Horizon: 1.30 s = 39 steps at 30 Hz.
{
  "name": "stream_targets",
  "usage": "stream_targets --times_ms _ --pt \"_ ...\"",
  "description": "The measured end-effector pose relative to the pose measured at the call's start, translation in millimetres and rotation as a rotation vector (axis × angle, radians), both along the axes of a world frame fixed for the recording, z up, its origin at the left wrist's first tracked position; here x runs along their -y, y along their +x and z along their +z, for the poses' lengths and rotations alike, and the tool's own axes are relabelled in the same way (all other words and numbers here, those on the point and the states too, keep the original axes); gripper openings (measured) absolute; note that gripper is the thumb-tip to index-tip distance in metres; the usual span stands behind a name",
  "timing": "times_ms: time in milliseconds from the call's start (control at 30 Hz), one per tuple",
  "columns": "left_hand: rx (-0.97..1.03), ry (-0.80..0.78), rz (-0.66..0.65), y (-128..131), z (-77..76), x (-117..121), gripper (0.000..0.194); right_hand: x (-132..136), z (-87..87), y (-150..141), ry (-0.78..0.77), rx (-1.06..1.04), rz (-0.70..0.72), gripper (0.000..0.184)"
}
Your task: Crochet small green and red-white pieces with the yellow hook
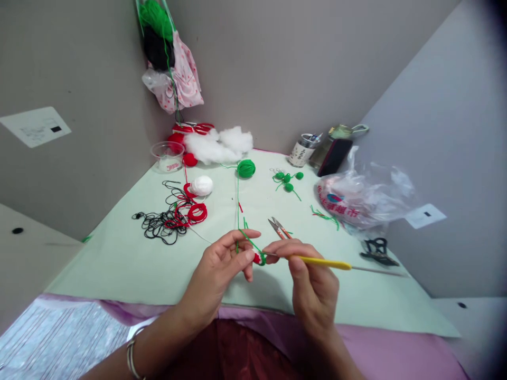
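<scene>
My left hand pinches a small crochet piece in red, white and green between thumb and fingers. Green yarn runs over its raised index finger from a green yarn ball farther back. In my right hand is a crochet hook with a yellow handle, its metal tip at the green edge of the piece. Thread snips lie just beyond my right hand, partly hidden by it.
Black cord, a red yarn coil and a white yarn ball lie left. White stuffing and a plastic cup sit behind. Small green crocheted balls, a phone, a plastic bag and a black clip are right.
</scene>
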<state>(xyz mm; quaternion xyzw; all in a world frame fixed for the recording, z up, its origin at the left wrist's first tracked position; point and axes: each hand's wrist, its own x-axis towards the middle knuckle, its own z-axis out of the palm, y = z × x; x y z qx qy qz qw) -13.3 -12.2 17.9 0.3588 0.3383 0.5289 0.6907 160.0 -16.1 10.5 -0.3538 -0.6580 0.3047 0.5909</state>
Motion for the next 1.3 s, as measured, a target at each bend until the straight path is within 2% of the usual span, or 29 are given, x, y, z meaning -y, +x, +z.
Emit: stream_targets --times_ms 133,233,367,467,533,600,700,767,833,900,1000,1100,1133,1200,1300 --pt "-0.079 0.072 0.038 0.7 -4.8 1.0 0.020 1.6 4.0 4.1 0.120 0.158 0.018 0.024" --pt "-0.116 0.097 0.063 2.5 -6.0 0.6 0.022 1.4 2.6 2.8 0.241 0.284 -0.033 0.026" --pt "-0.058 0.053 0.077 5.5 -4.4 -0.4 0.041 3.7 -11.7 -3.3 0.433 0.448 -0.181 0.034" --pt "0.012 -0.039 0.024 4.6 -1.8 -1.2 0.051 6.7 -22.2 -6.0 0.474 0.509 -0.271 0.046" --pt "0.093 -0.143 -0.074 2.0 0.3 -2.4 0.050 8.0 -22.6 -6.4 0.424 0.469 -0.265 0.048" --pt "0.187 -0.225 -0.142 -1.2 2.5 -3.9 0.044 7.7 -17.4 -6.6 0.300 0.306 -0.230 0.040" --pt "0.240 -0.230 -0.137 -3.8 4.9 -5.3 0.037 3.0 -6.1 -8.1 0.095 -0.042 -0.167 0.028" --pt "0.219 -0.202 -0.139 -2.8 5.0 -5.2 0.035 -1.6 -0.9 -10.1 0.002 -0.117 -0.083 0.025" --pt "0.169 -0.169 -0.128 0.0 3.3 -4.6 0.034 -5.0 0.9 -12.4 -0.029 -0.083 -0.047 0.022" --pt "0.104 -0.128 -0.077 3.5 0.3 -4.0 0.034 -5.7 -0.9 -14.5 -0.001 -0.020 -0.082 0.024" --pt "0.070 -0.107 -0.007 6.9 -4.0 -3.8 0.041 -1.8 -8.1 -16.2 0.140 0.156 -0.169 0.029" --pt "0.165 -0.204 -0.079 6.3 -5.2 -4.8 0.047 2.9 -13.7 -14.7 0.297 0.300 -0.244 0.038" --pt "0.200 -0.245 -0.099 5.2 -4.9 -5.4 0.046 3.5 -13.9 -13.4 0.289 0.278 -0.255 0.037" --pt "0.248 -0.294 -0.100 2.7 -3.6 -7.0 0.041 2.6 -11.4 -10.6 0.167 0.157 -0.241 0.029" --pt "0.244 -0.257 -0.049 1.3 -1.3 -7.9 0.036 -2.2 -5.0 -9.1 -0.008 -0.034 -0.150 0.022"
